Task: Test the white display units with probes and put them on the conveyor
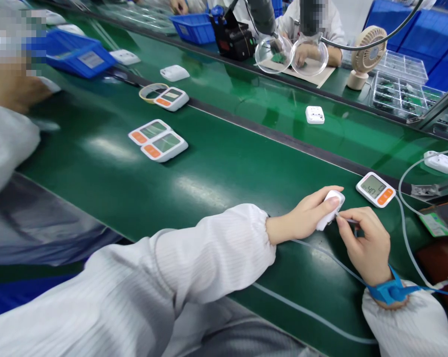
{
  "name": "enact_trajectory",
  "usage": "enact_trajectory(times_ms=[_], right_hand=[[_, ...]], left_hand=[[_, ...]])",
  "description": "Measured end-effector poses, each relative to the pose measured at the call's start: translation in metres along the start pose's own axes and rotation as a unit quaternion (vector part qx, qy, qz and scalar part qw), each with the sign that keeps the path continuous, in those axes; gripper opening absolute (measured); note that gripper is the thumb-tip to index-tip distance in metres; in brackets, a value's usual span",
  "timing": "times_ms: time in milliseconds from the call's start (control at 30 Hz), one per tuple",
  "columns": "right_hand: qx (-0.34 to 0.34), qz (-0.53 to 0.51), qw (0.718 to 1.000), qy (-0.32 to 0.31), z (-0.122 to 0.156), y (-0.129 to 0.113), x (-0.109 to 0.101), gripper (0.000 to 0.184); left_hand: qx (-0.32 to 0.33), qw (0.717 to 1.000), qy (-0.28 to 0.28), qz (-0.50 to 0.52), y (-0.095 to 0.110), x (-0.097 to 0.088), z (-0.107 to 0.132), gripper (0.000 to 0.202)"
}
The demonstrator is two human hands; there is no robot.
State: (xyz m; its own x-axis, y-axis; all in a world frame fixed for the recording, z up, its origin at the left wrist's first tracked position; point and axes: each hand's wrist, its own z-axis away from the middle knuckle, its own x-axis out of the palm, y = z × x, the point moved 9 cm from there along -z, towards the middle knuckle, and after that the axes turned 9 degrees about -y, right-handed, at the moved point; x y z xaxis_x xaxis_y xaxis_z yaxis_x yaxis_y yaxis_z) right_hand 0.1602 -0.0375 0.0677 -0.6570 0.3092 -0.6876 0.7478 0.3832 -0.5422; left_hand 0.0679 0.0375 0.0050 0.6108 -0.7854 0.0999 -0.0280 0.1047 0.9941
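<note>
My left hand [303,215] holds a small white monitor [326,218] on its edge, the thumb pressed on its face. My right hand [367,243], with a blue wrist strap [389,291] on, pinches the end of a thin grey tube [350,219] against the monitor's side. Whether the tube end is inside the monitor I cannot tell. Just beyond my right hand lies another white monitor [374,189] with orange buttons, its display lit, a pale tube [404,233] running from its side.
Two monitors [159,140] lie side by side on the green bench, another [171,98] beside a tape roll [149,92]. White units [315,115] sit on the far strip. A co-worker's sleeve [10,144] is at left. Blue bins [78,52] and a fan [367,52] stand further off.
</note>
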Motion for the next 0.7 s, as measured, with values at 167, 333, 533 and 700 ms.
enact_trajectory(times_ms=[167,333,533,700], right_hand=[[0.008,0.001,1.000,0.003,0.0000,-0.0002,-0.0006,0.012],[-0.013,0.002,1.000,0.004,0.0003,-0.0037,-0.0005,0.011],[-0.024,0.014,1.000,0.006,0.0003,-0.0067,0.0002,0.011],[-0.023,0.016,1.000,0.010,0.0001,-0.0063,-0.0004,0.010]], left_hand=[[0.015,0.999,-0.005,-0.041,0.0026,0.0011,0.0011,0.063],[0.042,0.997,-0.013,-0.062,0.0042,0.0032,0.0021,0.077],[0.058,0.995,-0.010,-0.084,0.0065,0.0035,0.0025,0.080],[0.065,0.994,-0.006,-0.087,0.0075,0.0037,0.0032,0.081]])
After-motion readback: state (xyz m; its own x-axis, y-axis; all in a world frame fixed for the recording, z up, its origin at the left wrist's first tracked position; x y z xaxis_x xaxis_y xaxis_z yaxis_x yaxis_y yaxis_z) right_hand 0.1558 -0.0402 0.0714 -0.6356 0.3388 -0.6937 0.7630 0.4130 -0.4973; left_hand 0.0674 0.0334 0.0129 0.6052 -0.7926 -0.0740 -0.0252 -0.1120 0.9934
